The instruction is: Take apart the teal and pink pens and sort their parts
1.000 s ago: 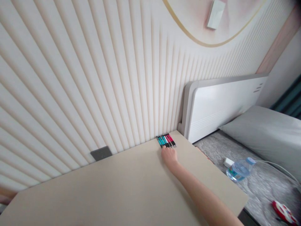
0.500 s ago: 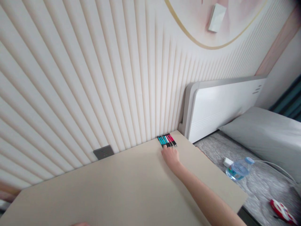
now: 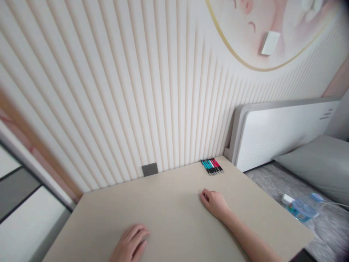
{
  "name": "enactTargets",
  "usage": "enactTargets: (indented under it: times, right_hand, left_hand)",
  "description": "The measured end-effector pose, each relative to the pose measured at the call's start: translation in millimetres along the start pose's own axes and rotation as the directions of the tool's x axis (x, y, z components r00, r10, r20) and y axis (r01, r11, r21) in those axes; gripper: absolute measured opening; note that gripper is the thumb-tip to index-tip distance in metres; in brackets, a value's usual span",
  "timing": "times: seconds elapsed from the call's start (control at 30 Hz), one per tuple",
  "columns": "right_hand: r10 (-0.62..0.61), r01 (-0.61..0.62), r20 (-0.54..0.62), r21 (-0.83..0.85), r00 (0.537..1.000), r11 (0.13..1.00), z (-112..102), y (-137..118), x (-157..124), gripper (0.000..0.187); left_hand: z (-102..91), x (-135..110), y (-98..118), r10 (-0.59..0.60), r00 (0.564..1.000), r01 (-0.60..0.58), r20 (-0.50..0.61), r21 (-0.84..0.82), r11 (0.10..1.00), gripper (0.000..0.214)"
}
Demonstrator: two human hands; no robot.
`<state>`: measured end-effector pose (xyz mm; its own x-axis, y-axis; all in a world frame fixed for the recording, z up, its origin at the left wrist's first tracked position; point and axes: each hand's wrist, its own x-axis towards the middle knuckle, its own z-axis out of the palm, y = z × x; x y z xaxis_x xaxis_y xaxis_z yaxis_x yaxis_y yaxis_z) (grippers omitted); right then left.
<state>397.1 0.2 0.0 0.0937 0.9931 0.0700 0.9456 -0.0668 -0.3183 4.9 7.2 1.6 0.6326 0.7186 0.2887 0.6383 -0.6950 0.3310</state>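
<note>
A row of several slim pens (image 3: 212, 166) with teal, red and black barrels lies side by side at the back edge of the beige desk (image 3: 169, 203), against the ribbed wall. My right hand (image 3: 215, 203) rests on the desk top, loosely curled and empty, a short way in front of the pens and not touching them. At the bottom of the view, my left hand (image 3: 130, 243) lies on the desk with its fingers slightly apart, holding nothing.
A grey wall socket plate (image 3: 149, 169) sits just above the desk's back edge. To the right, beyond the desk edge, are a white headboard (image 3: 283, 134), a grey pillow (image 3: 308, 163), a plastic water bottle (image 3: 302, 209) and a white plug (image 3: 287, 199).
My right hand has drawn back from the pens toward me and let them be. My left hand has come into view at the bottom. The whole view has swung, so the pens sit further right.
</note>
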Motion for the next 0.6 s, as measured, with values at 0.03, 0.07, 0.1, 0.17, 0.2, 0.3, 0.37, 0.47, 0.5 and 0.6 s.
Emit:
enactTargets:
  times: [0.03, 0.07, 0.1, 0.17, 0.2, 0.3, 0.37, 0.47, 0.5, 0.6]
  right_hand:
    - [0.021, -0.021, 0.005, 0.012, 1.0, 1.0, 0, 0, 0, 0.031]
    - [0.035, -0.035, 0.005, 0.029, 0.999, 0.999, 1, 0, 0, 0.031]
    - [0.042, -0.042, 0.003, 0.044, 0.999, 0.998, 2, 1, -1, 0.031]
    - [0.047, -0.046, -0.008, 0.07, 0.999, 0.996, 4, 3, -2, 0.03]
    - [0.052, -0.05, -0.024, 0.08, 0.998, 0.996, 6, 4, -3, 0.031]
    - [0.051, -0.045, -0.05, 0.114, 0.997, 0.992, 12, 10, -3, 0.031]
    - [0.028, -0.019, -0.068, 0.132, 0.997, 0.991, 17, 14, -2, 0.032]
    - [0.015, -0.001, -0.089, 0.159, 0.996, 0.987, 24, 21, 0, 0.033]
    - [0.009, 0.008, -0.098, 0.169, 0.995, 0.986, 25, 23, 1, 0.033]
    - [-0.007, 0.029, -0.113, 0.2, 0.994, 0.979, 27, 27, 2, 0.035]
  left_hand:
    - [-4.9, 1, 7, -0.008, 0.999, 0.009, 0.034, -0.028, 1.0, 0.017]
    - [-9.4, 1, 14, -0.005, 0.998, 0.008, 0.055, -0.051, 0.999, 0.018]
    - [-13.1, 1, 19, -0.006, 0.998, 0.01, 0.07, -0.068, 0.998, 0.018]
    - [-18.2, -1, 25, -0.01, 0.996, 0.018, 0.088, -0.082, 0.996, 0.018]
    - [-19.6, -3, 26, -0.012, 0.995, 0.02, 0.102, -0.081, 0.996, 0.018]
    - [-20.6, -7, 27, -0.023, 0.993, 0.032, 0.116, -0.082, 0.996, 0.021]
    - [-19.9, -10, 25, -0.027, 0.993, 0.037, 0.112, -0.08, 0.996, 0.021]
    - [-18.4, -12, 24, -0.02, 0.994, 0.029, 0.104, -0.083, 0.996, 0.023]
    - [-18.0, -12, 24, -0.022, 0.995, 0.03, 0.101, -0.083, 0.996, 0.022]
    - [-17.3, -13, 24, -0.034, 0.994, 0.042, 0.099, -0.081, 0.996, 0.021]
